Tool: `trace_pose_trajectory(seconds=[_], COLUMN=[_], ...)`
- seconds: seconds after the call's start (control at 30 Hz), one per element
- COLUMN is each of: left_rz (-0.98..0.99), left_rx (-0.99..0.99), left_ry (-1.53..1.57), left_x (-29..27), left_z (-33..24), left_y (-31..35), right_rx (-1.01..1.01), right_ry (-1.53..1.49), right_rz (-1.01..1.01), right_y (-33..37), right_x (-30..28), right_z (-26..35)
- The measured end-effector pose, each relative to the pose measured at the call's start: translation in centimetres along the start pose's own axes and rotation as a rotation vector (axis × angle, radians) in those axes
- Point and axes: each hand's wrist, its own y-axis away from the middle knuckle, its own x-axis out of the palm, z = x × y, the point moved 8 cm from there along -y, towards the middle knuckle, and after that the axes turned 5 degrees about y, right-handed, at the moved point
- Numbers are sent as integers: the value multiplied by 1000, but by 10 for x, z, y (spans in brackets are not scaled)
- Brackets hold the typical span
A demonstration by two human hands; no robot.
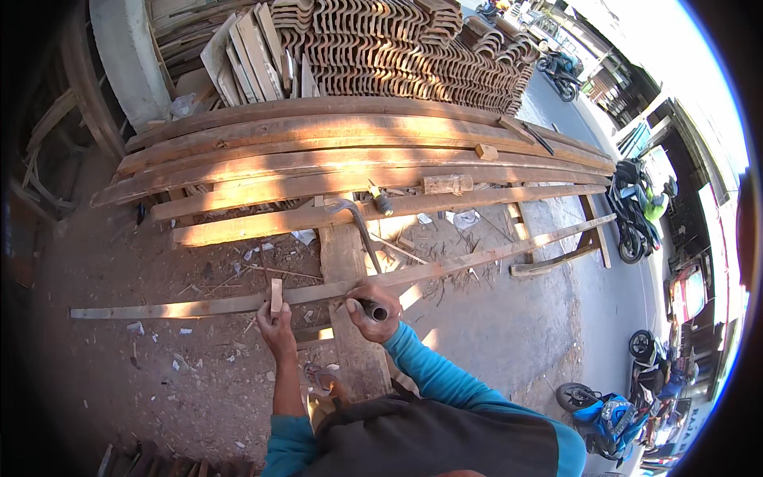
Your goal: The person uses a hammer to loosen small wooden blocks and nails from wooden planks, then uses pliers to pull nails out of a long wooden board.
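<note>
Right hand point(370, 310) around crowbar point(359, 232)

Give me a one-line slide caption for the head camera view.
Left hand holds a small wood block on a long batten; right hand grips a crowbar.

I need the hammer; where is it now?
In the head view, the hammer lies centre, on the stacked planks, just right of the crowbar's hooked end.

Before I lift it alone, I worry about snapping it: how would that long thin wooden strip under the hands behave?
The wooden strip is long and slim, so it would probably sag and whip. Likely light. Held by the left hand alone, its far end would likely droop.
</note>
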Motion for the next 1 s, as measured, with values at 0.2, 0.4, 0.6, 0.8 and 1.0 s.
trace_pose_trajectory(seconds=[0.2,0.4,0.6,0.8,1.0], left_rz=[5,-224,-113,-31,26], left_rx=[-116,291,343,330,310], left_ry=[35,-502,-798,-651,-581], left_x=[-19,-67,-75,-56,-66], left_z=[-18,-70,-39,-41,-46], left_y=[-2,-15,-36,-30,-34], right_rx=[7,42,241,540,336], right_ry=[23,18,-15,-43,-222], right_rz=[-42,-97,-32,-117,-402], right_y=[-1,-20,-25,-30,-51], right_x=[16,32,38,38,39], right_z=[4,-4,-13,-7,6])
